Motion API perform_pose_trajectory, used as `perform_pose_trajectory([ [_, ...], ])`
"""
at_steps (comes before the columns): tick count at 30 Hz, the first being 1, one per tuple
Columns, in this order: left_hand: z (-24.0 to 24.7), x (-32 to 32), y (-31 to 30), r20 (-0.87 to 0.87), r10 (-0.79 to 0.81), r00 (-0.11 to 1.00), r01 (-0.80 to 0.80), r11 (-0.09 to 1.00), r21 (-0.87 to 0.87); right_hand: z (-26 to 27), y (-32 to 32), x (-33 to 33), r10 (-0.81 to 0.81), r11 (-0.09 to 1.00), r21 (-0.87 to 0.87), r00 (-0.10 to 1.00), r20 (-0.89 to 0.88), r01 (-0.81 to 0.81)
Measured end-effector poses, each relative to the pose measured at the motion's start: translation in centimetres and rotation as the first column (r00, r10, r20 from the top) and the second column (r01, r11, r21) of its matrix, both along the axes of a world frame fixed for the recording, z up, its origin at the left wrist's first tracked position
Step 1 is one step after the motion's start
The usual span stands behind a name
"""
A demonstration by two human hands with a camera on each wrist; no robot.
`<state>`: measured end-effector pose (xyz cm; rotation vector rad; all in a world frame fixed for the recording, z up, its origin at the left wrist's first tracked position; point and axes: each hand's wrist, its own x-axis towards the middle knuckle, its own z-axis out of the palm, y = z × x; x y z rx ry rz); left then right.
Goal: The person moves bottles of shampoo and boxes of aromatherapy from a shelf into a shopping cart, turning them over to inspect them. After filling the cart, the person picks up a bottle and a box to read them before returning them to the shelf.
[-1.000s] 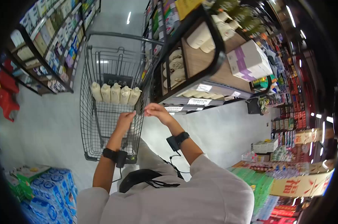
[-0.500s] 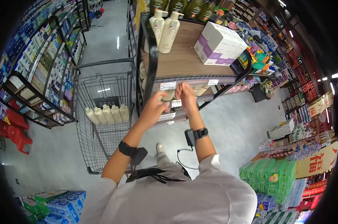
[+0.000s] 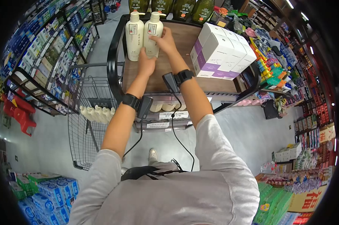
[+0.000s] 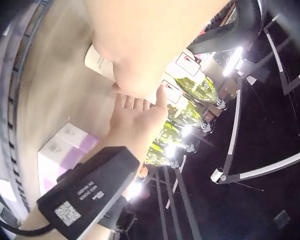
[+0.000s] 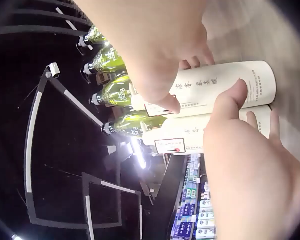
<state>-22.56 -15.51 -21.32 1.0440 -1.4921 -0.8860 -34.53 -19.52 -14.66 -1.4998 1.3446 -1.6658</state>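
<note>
Two cream pump bottles stand side by side on the wooden shelf top. My right hand (image 3: 166, 40) grips the right pump bottle (image 3: 153, 27) by its upper side, thumb across the front near the label. Lower down, my left hand (image 3: 147, 64) holds the same bottle near its base. In the right wrist view the left thumb (image 5: 235, 94) lies on the front of that bottle, and the left fingers overlap the left pump bottle (image 3: 134, 39). The left wrist view shows the right hand (image 4: 140, 117) reaching around it, with much of the bottle hidden behind the left hand (image 4: 135, 55).
Green pump bottles (image 3: 182, 10) line the back of the shelf. White and purple boxes (image 3: 222, 52) sit to the right. A black rail (image 3: 112, 63) edges the shelf's left end. Beyond it stands a shopping cart (image 3: 77, 131) holding several cream bottles (image 3: 98, 113).
Both hands have moved forward and up, from over the cart's edge past the shelf's front onto the right pump bottle. The view has turned toward the shelf, and the cart now appears farther left.
</note>
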Motion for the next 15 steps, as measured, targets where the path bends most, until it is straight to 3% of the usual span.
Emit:
perform_pose_trajectory([
  [1, 0.3, 0.2, -0.5, 0.014, -0.018, 1.000, 0.017, 0.999, 0.051, -0.1, -0.3, 0.1, 0.011, 1.000, 0.004, 1.000, 0.007, -0.011],
  [3, 0.2, 0.2, -0.7, 0.024, -0.015, 1.000, 0.015, 0.999, 0.031, 0.1, -0.7, 0.5, -0.167, 0.982, 0.041, 0.954, -0.249, 0.183],
  [7, 0.5, 0.7, 0.7, 0.071, -0.067, 0.995, 0.067, 0.998, 0.004, 1.2, 2.9, 0.4, -0.212, 0.968, 0.058, 0.920, -0.330, 0.244],
  [9, 0.7, 0.9, 2.5, 0.150, -0.081, 0.985, 0.088, 0.995, -0.041, -0.1, 4.4, -0.9, -0.229, 0.971, -0.134, 0.923, -0.310, 0.196],
  [10, 0.8, 1.1, 3.7, 0.230, -0.092, 0.969, 0.115, 0.990, -0.086, -0.2, 5.9, -1.1, -0.222, 0.973, -0.131, 0.923, -0.314, 0.189],
  [11, 1.3, 1.2, 5.3, 0.228, -0.088, 0.970, 0.109, 0.991, -0.081, -0.3, 8.1, -1.2, -0.163, 0.979, -0.150, 0.970, -0.179, 0.137],
  [12, 2.3, 1.1, 7.1, 0.351, -0.083, 0.933, 0.124, 0.988, -0.095, -0.4, 10.0, -1.3, -0.098, 0.980, -0.177, 0.994, -0.041, 0.090],
  [13, 2.5, 1.1, 8.2, 0.467, -0.077, 0.881, 0.143, 0.984, -0.107, -0.6, 11.5, -1.5, -0.097, 0.980, -0.176, 0.994, -0.042, 0.088],
  [14, 1.6, 0.9, 8.5, 0.467, -0.040, 0.883, 0.158, 0.963, -0.216, -0.8, 12.9, -1.6, -0.094, 0.981, -0.173, 0.996, -0.003, 0.092],
  [15, 1.8, 1.1, 9.1, 0.465, -0.041, 0.884, 0.158, 0.963, -0.216, -0.8, 14.3, -1.8, -0.092, 0.981, -0.171, 0.995, 0.036, 0.097],
])
